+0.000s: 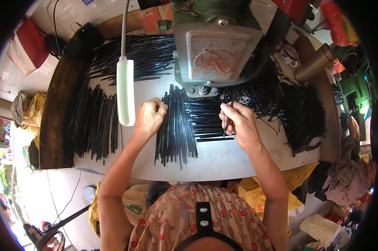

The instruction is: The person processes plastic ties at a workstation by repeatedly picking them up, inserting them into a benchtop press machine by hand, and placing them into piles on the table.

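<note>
My right hand (pixel 239 121) pinches a thin black strip (pixel 227 125) between thumb and fingers, held upright just in front of a green machine's head (pixel 218 54). My left hand (pixel 150 119) is closed, its fingertips at the left edge of a bundle of black strips (pixel 176 134) lying lengthwise. Whatever those fingers hold, if anything, is hidden. Between my hands, more black strips (pixel 208 117) lie crosswise below the machine's metal foot (pixel 203 90). They reach under my right hand.
A white gooseneck lamp (pixel 125 92) hangs left of my left hand. Black strips (pixel 95 125) cover the table's left side, and a tangled black heap (pixel 302 113) lies at right. A mug (pixel 288 55) and a brown flask (pixel 315 62) stand behind it. Another person's hand (pixel 354 128) shows far right.
</note>
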Action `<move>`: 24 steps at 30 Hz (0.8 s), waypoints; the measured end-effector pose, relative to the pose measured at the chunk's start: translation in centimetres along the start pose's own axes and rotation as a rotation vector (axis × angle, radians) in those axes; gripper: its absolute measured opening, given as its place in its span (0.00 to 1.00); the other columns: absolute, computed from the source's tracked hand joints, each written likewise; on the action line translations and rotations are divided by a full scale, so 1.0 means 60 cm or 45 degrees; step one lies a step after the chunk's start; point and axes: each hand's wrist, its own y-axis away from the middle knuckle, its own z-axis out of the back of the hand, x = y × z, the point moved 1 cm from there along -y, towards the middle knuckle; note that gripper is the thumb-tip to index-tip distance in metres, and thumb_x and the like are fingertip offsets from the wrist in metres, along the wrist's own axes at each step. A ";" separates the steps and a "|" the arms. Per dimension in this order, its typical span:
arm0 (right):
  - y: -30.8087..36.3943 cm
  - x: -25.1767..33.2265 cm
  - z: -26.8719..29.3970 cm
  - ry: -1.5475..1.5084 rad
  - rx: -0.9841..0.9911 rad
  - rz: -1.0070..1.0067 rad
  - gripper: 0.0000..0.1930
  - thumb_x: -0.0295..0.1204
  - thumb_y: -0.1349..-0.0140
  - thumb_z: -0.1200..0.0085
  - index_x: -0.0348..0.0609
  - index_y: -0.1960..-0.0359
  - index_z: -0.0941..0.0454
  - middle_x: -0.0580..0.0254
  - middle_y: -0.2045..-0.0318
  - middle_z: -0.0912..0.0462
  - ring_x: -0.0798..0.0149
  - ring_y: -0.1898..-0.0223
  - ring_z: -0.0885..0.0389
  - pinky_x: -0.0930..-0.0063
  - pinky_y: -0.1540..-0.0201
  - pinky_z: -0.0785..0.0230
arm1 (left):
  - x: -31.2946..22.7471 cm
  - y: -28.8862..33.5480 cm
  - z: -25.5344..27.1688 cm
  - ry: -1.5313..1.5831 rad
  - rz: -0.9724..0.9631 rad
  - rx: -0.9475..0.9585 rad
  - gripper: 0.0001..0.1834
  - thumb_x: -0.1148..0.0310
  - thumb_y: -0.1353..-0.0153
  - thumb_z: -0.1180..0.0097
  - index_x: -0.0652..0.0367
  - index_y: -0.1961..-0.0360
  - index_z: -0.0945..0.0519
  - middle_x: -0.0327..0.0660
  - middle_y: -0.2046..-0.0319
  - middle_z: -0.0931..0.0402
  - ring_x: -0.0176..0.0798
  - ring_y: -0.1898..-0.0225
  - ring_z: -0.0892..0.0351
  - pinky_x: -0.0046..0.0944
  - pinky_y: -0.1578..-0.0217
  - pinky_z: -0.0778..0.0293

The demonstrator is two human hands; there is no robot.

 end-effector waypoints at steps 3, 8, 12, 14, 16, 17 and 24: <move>-0.005 0.002 0.001 -0.019 0.027 -0.020 0.11 0.33 0.42 0.52 0.43 0.80 0.31 0.71 0.83 0.31 0.83 0.87 0.39 0.91 0.88 0.49 | -0.005 0.007 -0.004 -0.115 0.022 -0.001 0.14 0.62 0.51 0.47 0.65 0.77 0.25 0.50 0.81 0.27 0.47 0.76 0.26 0.42 0.71 0.32; -0.005 0.000 -0.003 -0.020 0.059 -0.034 0.11 0.33 0.42 0.52 0.43 0.79 0.32 0.71 0.84 0.31 0.83 0.89 0.41 0.90 0.89 0.51 | 0.006 -0.001 -0.013 -0.111 -0.041 -0.060 0.12 0.64 0.54 0.45 0.65 0.78 0.25 0.46 0.83 0.26 0.42 0.78 0.27 0.39 0.73 0.32; -0.008 -0.003 0.003 -0.037 0.095 -0.009 0.11 0.34 0.44 0.50 0.40 0.79 0.31 0.68 0.83 0.31 0.83 0.88 0.41 0.89 0.89 0.52 | 0.029 -0.005 -0.010 0.352 -0.025 -0.002 0.08 0.72 0.55 0.47 0.68 0.82 0.28 0.38 0.86 0.31 0.28 0.82 0.35 0.31 0.80 0.36; -0.010 -0.001 0.006 -0.039 0.085 -0.024 0.11 0.34 0.44 0.50 0.40 0.79 0.31 0.68 0.83 0.31 0.83 0.88 0.41 0.89 0.89 0.52 | 0.027 0.000 -0.004 0.395 -0.009 -0.103 0.09 0.71 0.54 0.45 0.67 0.82 0.28 0.38 0.87 0.32 0.28 0.82 0.35 0.31 0.80 0.36; -0.012 -0.001 0.006 -0.040 0.077 -0.038 0.11 0.33 0.44 0.50 0.40 0.79 0.31 0.68 0.84 0.31 0.83 0.89 0.42 0.89 0.89 0.52 | 0.009 0.009 0.001 0.273 -0.002 -0.101 0.11 0.67 0.54 0.43 0.67 0.81 0.27 0.42 0.85 0.29 0.34 0.82 0.30 0.35 0.77 0.34; -0.013 -0.001 0.005 -0.037 0.096 -0.044 0.11 0.33 0.44 0.50 0.40 0.80 0.31 0.68 0.84 0.31 0.83 0.89 0.42 0.89 0.89 0.53 | -0.004 0.015 -0.004 0.041 -0.018 -0.074 0.13 0.65 0.54 0.43 0.66 0.80 0.26 0.45 0.84 0.28 0.39 0.80 0.28 0.38 0.76 0.33; -0.013 -0.007 -0.005 0.008 0.130 -0.045 0.12 0.34 0.43 0.51 0.43 0.80 0.32 0.71 0.84 0.32 0.84 0.90 0.43 0.90 0.91 0.54 | 0.017 0.008 -0.006 -0.013 0.029 0.006 0.12 0.66 0.54 0.47 0.66 0.79 0.25 0.49 0.82 0.26 0.42 0.78 0.27 0.38 0.73 0.32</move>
